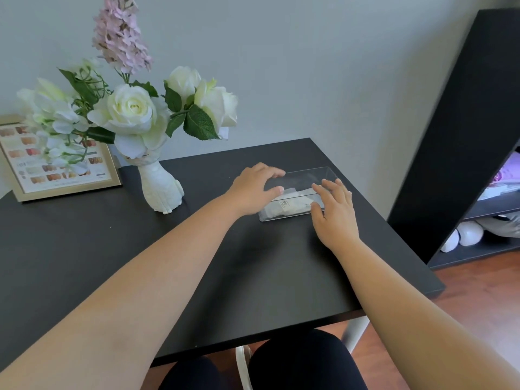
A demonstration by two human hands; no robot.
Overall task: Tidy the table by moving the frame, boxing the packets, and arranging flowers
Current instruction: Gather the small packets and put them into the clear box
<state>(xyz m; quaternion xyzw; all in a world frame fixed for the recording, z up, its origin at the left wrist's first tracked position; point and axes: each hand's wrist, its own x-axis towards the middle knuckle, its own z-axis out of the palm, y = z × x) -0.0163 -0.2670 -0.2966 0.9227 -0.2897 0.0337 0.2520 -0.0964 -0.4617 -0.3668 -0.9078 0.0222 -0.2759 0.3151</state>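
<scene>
Hands frame a clear box (298,192) on the right half of a black table (197,263), its long axis running left to right between them. The left hand (254,190) rests spread on its left end, the right hand (334,212) open against its right end; neither grips. White packets (287,205), number unclear, lie inside. One frame (60,161) and one vase (160,187) of flowers (132,108) stand far left.
</scene>
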